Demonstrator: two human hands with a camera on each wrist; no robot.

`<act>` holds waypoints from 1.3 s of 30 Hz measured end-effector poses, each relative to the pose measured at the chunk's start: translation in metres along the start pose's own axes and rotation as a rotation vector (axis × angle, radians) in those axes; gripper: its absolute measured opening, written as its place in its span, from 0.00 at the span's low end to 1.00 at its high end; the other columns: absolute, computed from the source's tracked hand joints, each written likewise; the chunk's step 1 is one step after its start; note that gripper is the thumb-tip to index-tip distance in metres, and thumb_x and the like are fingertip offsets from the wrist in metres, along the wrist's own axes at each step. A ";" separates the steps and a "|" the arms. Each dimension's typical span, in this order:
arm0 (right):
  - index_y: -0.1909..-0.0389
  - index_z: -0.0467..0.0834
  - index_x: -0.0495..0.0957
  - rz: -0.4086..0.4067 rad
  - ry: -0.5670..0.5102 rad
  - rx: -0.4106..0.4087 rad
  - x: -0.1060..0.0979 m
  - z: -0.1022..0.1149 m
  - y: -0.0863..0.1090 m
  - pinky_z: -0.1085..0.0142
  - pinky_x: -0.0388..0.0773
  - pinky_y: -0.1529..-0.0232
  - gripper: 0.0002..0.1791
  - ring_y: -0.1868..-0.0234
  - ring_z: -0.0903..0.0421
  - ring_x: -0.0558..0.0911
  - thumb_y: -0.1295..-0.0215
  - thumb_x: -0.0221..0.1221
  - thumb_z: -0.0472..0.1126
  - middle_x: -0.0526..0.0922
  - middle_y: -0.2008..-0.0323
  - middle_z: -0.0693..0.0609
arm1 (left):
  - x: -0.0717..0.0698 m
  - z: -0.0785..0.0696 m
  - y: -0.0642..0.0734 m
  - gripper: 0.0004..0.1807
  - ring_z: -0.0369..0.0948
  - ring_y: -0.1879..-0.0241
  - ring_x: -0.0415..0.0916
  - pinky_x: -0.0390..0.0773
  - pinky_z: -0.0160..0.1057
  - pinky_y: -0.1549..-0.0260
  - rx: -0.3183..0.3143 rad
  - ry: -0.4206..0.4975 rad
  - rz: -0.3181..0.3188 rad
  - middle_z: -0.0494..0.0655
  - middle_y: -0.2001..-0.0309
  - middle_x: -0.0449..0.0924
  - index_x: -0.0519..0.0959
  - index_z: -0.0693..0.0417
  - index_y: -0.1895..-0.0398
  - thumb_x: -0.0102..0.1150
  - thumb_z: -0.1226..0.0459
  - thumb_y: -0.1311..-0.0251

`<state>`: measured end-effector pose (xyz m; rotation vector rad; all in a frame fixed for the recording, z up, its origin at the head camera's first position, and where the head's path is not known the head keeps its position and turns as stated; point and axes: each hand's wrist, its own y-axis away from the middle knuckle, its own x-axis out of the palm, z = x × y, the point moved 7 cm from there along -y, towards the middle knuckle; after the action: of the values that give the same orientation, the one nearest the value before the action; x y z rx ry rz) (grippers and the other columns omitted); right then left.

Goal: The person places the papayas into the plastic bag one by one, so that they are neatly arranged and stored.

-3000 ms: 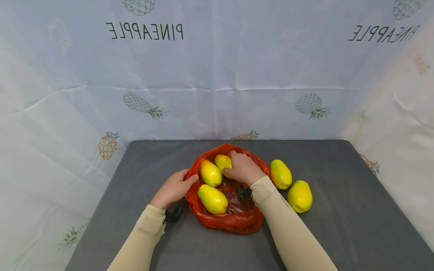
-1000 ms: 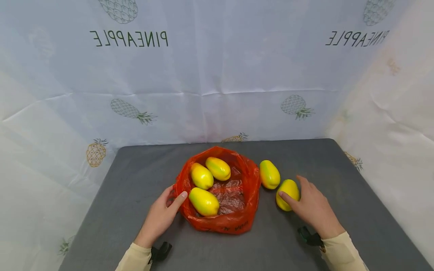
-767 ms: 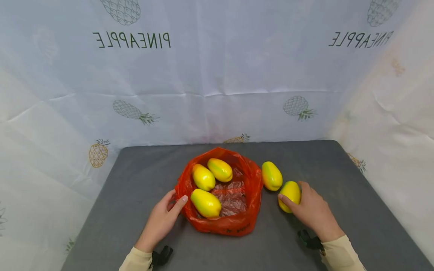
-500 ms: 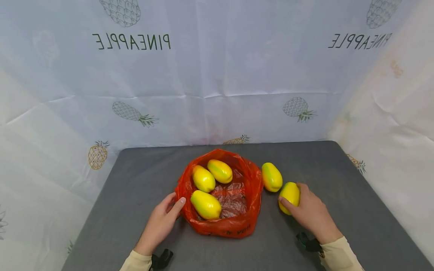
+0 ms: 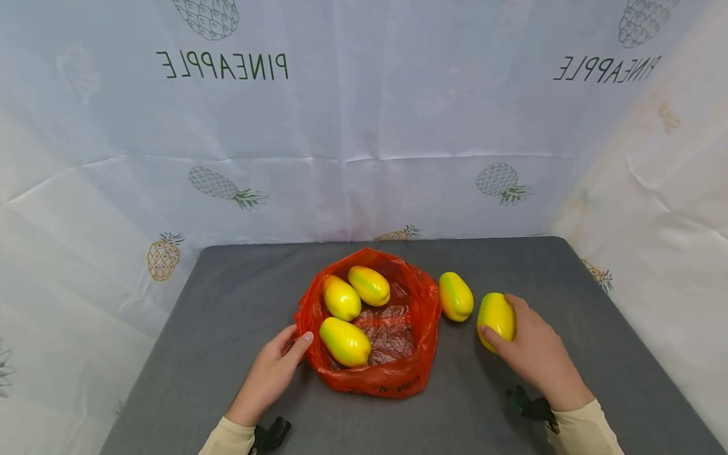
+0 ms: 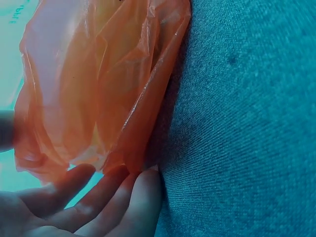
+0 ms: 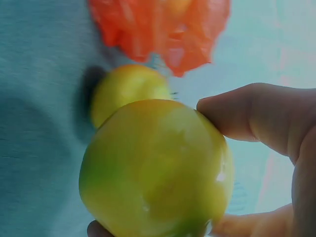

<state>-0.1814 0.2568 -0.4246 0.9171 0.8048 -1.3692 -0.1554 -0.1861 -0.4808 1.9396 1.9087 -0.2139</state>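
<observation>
My right hand (image 5: 540, 347) grips a yellow-green mango (image 5: 497, 321) at the right of the table, thumb on its near side and fingers round the far side. The right wrist view shows this mango (image 7: 155, 168) raised off the cloth, a shadow below it. Another mango (image 5: 455, 296) lies between it and the red plastic bag (image 5: 387, 379). The bag stands with its mouth spread; inside are three mangoes (image 5: 345, 342). My left hand (image 5: 270, 373) holds the bag's left rim between thumb and fingers; in the left wrist view its fingers (image 6: 143, 197) lie against the thin plastic.
A dark grey cloth covers the table (image 5: 239, 297), whose back edge meets a white curtain (image 5: 352, 114) printed with pineapples. More curtain hangs at both sides. Black wrist cameras (image 5: 273, 435) sit on both wrists.
My right hand left a mango in the bag, moved right to the nearer loose mango, took hold of it and raised it slightly to the right. The left hand stays at the bag's rim.
</observation>
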 end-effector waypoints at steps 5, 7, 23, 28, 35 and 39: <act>0.17 0.33 0.56 -0.051 -0.023 -0.070 -0.018 0.021 -0.001 0.42 0.83 0.53 0.53 0.44 0.35 0.81 0.26 0.64 0.64 0.72 0.29 0.27 | 0.000 0.000 0.001 0.33 0.46 0.35 0.83 0.83 0.54 0.35 0.007 -0.007 -0.006 0.52 0.31 0.83 0.75 0.53 0.24 0.59 0.43 0.22; 0.16 0.35 0.56 -0.058 -0.034 -0.097 -0.023 0.032 -0.003 0.40 0.83 0.50 0.52 0.41 0.35 0.80 0.26 0.64 0.64 0.72 0.27 0.29 | 0.000 0.000 0.001 0.33 0.46 0.36 0.84 0.83 0.54 0.35 0.011 -0.010 -0.006 0.52 0.32 0.84 0.75 0.52 0.25 0.59 0.43 0.22; 0.16 0.47 0.61 -0.011 -0.081 -0.292 -0.019 0.121 -0.019 0.53 0.84 0.55 0.46 0.47 0.46 0.81 0.28 0.66 0.60 0.77 0.29 0.43 | 0.001 -0.001 0.002 0.30 0.44 0.37 0.82 0.82 0.54 0.34 0.001 -0.022 -0.009 0.47 0.33 0.84 0.77 0.47 0.26 0.60 0.44 0.22; 0.18 0.48 0.63 0.012 -0.067 -0.354 -0.006 0.137 -0.020 0.53 0.85 0.53 0.45 0.48 0.49 0.81 0.30 0.69 0.57 0.78 0.30 0.45 | 0.002 -0.002 0.002 0.30 0.46 0.33 0.81 0.80 0.56 0.31 -0.006 -0.024 -0.012 0.47 0.31 0.82 0.76 0.46 0.25 0.60 0.43 0.23; 0.18 0.48 0.65 0.097 -0.004 -0.455 0.022 0.157 -0.020 0.57 0.83 0.51 0.45 0.52 0.54 0.81 0.33 0.72 0.52 0.79 0.33 0.46 | 0.000 -0.005 0.002 0.29 0.45 0.36 0.83 0.83 0.53 0.34 -0.002 -0.015 -0.024 0.47 0.32 0.84 0.77 0.47 0.26 0.61 0.45 0.22; 0.19 0.48 0.66 0.154 0.038 -0.477 0.038 0.165 -0.019 0.57 0.83 0.50 0.45 0.52 0.55 0.81 0.36 0.73 0.49 0.79 0.33 0.47 | -0.002 -0.005 0.003 0.29 0.44 0.39 0.86 0.86 0.51 0.38 -0.002 0.016 -0.038 0.50 0.34 0.85 0.78 0.50 0.27 0.62 0.46 0.23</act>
<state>-0.2064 0.0924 -0.3865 0.6156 1.0129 -0.9673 -0.1531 -0.1860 -0.4746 1.9104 1.9566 -0.2080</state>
